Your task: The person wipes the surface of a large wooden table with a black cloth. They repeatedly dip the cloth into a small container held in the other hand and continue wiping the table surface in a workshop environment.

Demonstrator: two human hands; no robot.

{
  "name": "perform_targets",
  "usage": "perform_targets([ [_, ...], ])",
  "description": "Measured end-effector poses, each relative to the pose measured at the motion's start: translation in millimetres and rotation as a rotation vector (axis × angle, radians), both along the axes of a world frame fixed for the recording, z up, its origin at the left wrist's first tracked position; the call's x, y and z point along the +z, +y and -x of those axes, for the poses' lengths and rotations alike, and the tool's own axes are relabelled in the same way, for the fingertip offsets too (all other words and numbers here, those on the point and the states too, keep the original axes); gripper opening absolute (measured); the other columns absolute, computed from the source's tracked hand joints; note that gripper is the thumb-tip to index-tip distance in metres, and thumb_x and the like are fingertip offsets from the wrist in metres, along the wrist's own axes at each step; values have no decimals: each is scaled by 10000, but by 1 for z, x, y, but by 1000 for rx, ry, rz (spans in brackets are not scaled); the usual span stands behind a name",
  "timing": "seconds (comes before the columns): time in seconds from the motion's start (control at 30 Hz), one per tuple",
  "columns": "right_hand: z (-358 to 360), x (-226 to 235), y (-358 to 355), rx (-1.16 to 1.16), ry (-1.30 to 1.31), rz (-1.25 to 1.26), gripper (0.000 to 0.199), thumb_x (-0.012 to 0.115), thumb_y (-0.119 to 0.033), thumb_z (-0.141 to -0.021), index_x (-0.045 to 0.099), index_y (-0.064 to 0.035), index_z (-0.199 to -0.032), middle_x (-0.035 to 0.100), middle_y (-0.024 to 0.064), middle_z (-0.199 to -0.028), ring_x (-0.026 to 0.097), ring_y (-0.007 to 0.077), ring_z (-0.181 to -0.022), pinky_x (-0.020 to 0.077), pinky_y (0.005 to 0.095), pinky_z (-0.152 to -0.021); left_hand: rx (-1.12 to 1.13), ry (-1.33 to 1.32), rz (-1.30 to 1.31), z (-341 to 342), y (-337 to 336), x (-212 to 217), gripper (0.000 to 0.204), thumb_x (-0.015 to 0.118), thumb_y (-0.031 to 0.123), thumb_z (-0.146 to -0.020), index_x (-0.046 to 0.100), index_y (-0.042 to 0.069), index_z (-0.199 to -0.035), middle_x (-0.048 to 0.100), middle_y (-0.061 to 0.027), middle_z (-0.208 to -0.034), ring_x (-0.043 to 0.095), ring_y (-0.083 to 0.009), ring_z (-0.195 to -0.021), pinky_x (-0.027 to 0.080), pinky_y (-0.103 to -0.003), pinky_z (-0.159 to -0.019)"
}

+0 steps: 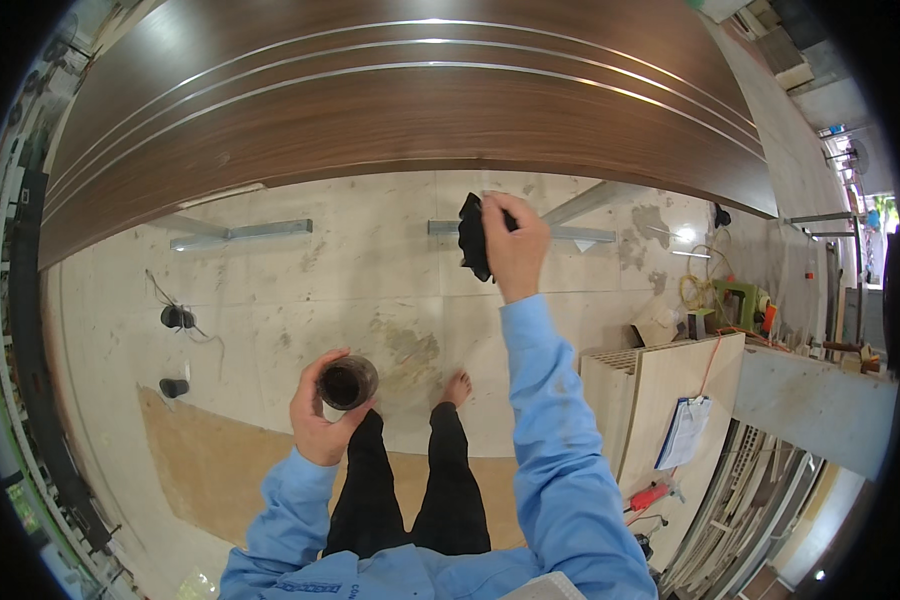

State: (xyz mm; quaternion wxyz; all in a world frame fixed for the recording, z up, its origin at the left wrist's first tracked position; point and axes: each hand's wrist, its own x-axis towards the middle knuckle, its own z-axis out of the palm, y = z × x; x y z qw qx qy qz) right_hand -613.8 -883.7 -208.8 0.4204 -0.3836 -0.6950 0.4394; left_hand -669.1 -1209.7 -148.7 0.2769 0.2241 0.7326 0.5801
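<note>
Two small black objects (177, 317) lie on the pale, stained floor (250, 290) at the left of my view, one nearer me than the other, with thin cords around the farther one (too small for me to name them). Next I see a tan sheet (200, 450) spread on the floor, and beyond it a grey metal bar (270, 231).

Left of centre, I have the left hand (316, 412) wrapped around a clear jar (348, 383), thumb and fingers on its sides, mouth facing up, something dark inside. A bare foot (457, 388) rests on the floor to the right of it.

Farther right and forward, the right hand (516, 250) grasps a crumpled black cloth (475, 243), pinched at the thumb and fingertips and hanging on the hand's left side. I read it as near the close edge of the brown wood-grain panel (430, 115), which spans the top with three silvery strips (432, 42); whether they touch, I cannot tell.

At the right, I see a clipboard (685, 432) against a pale board (660, 400), and a red tool (648, 497) just below.
</note>
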Motion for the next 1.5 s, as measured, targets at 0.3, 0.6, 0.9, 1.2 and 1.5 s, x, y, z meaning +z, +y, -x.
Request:
perform_targets([
  [0.3,-16,9,6,-28,-27,128,185,686,-125,-945,742,34,-1021,765,103,-954,683,157,-876,527,297,-815,1,23,11,16,-21,-10,718,841,-39,-719,533,-5,-1366,601,-135,-1374,608,-215,-1223,481,-358,-1070],
  [0.6,-23,6,19,-177,-94,-26,210,682,-140,-948,757,26,-1052,767,99,-964,685,156,-892,529,307,-838,35,12,-19,27,-30,-7,678,846,18,-753,538,9,-1356,604,-129,-1371,601,-223,-1232,462,-358,-1079],
  [0.9,15,2,-12,14,-48,23,193,691,-140,-933,743,34,-1000,758,118,-908,686,152,-863,524,278,-815,56,9,-32,28,-37,-7,687,850,22,-752,534,16,-1362,603,-129,-1374,606,-226,-1223,462,-357,-1073],
  [1.2,31,16,-35,-20,-22,68,184,687,-119,-940,759,30,-1019,762,80,-920,674,133,-867,521,272,-819,63,8,-35,37,-51,-8,718,842,-24,-740,516,-12,-1379,582,-153,-1393,583,-235,-1265,462,-367,-1090],
  [1.5,79,8,-75,272,64,267,193,674,-138,-939,748,28,-1004,767,108,-923,686,140,-867,526,287,-805,113,16,-36,42,-66,-8,678,836,-4,-750,535,4,-1358,592,-146,-1375,598,-233,-1238,457,-367,-1087],
])
